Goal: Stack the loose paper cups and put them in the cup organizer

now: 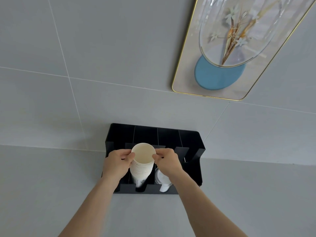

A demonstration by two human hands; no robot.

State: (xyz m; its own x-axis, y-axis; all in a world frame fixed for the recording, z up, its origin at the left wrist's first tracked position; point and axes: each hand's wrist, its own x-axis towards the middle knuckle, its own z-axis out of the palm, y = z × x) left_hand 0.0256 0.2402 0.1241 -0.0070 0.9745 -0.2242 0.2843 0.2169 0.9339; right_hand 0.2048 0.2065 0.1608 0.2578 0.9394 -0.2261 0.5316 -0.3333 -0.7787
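Inside organizer (191, 139) slot, both hands (118, 164) (166, 161) pinching cup stack (142, 165) rim, neighbouring dividers close.

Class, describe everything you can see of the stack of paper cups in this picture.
The stack of paper cups is off-white, many cups nested with their rolled rims forming tight rings, the open mouth of the top cup facing the camera. It stands in the second compartment from the left of the black cup organizer, its lower part showing some dark print through the front slot. The left hand and right hand pinch the top rim from opposite sides.
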